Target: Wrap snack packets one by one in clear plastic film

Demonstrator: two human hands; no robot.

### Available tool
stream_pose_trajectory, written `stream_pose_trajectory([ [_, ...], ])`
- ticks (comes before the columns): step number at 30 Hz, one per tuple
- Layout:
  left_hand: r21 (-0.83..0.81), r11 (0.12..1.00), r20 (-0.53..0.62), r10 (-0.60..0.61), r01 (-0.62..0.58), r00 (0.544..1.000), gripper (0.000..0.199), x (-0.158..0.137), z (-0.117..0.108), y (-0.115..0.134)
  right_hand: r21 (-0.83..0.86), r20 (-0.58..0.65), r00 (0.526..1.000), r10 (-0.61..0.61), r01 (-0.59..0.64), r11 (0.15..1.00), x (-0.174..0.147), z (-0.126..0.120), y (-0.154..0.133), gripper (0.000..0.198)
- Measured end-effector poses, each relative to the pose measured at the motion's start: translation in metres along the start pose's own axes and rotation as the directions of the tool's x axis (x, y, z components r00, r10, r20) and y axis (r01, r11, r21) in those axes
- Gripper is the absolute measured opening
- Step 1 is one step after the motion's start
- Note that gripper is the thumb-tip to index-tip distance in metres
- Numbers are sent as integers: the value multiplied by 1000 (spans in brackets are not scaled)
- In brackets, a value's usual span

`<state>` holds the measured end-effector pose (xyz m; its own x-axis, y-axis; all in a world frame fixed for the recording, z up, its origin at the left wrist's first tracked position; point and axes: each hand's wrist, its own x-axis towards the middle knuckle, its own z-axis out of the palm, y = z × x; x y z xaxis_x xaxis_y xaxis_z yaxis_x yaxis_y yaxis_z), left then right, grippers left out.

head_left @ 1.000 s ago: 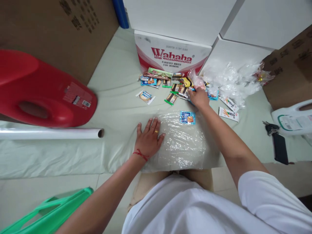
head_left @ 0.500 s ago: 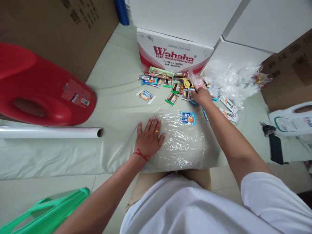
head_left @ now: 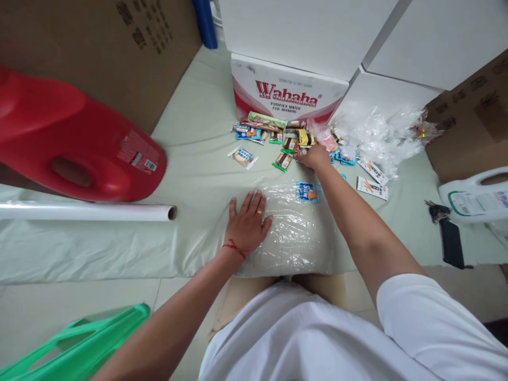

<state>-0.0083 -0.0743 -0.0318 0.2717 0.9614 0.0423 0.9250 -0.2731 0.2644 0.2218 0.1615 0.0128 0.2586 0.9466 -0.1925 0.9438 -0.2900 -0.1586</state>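
My left hand point(head_left: 248, 221) lies flat with fingers spread, pressing the left edge of a clear plastic sheet point(head_left: 293, 238) on the cloth. A ring and a red string bracelet show on it. On the sheet's upper part lies a blue snack packet point(head_left: 308, 191). My right hand point(head_left: 315, 157) reaches into the pile of small snacks, its fingers bent down and closed on a small snack packet that they mostly cover. Around it are a yellow packet point(head_left: 306, 137), a pink packet point(head_left: 328, 143) and a green-edged packet point(head_left: 282, 161). A white round-biscuit packet point(head_left: 243, 157) lies apart on the left.
Behind the snacks stands a Wahaha carton point(head_left: 289, 90). Crumpled clear bags point(head_left: 373, 137) and white packets point(head_left: 372, 188) lie right. A red jug point(head_left: 99, 143) and a film roll point(head_left: 87, 211) are left; a white bottle point(head_left: 474, 198) and black phone point(head_left: 451, 243) are far right.
My right hand has moved left and slightly down from the pink packet, which now lies in the pile. My left hand stays flat on the sheet. The view has shifted slightly.
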Motion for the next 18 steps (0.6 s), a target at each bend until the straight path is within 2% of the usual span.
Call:
stream_pose_trajectory([
  [5, -4, 1000, 12, -15, 15, 1000, 67, 0, -1, 1, -23, 40, 999, -26, 26, 999, -1, -4, 3, 54],
  [9, -14, 999, 8, -33, 33, 999, 70, 0, -1, 2, -62, 94, 995, -41, 47, 997, -15, -24, 28, 38],
  [11, -16, 999, 6, -37, 37, 999, 70, 0, 0, 2, -14, 123, 982, -145, 148, 989, -33, -35, 46, 35],
  [13, -19, 999, 4, -32, 32, 999, 69, 0, 0, 2, 93, 132, 919, -372, 362, 927, -58, -42, 63, 37],
  [15, -19, 999, 2, -26, 26, 1000, 69, 0, 1, 2, 195, 103, 788, -607, 582, 789, -88, -40, 73, 46],
  [17, -13, 1000, -2, -23, 23, 1000, 70, 0, 1, 1, 230, 90, 666, -740, 709, 666, -117, -29, 75, 59],
  [18, -8, 1000, -3, -22, 22, 1000, 70, 0, 1, 2, 228, 101, 625, -774, 743, 630, -130, -20, 73, 65],
])
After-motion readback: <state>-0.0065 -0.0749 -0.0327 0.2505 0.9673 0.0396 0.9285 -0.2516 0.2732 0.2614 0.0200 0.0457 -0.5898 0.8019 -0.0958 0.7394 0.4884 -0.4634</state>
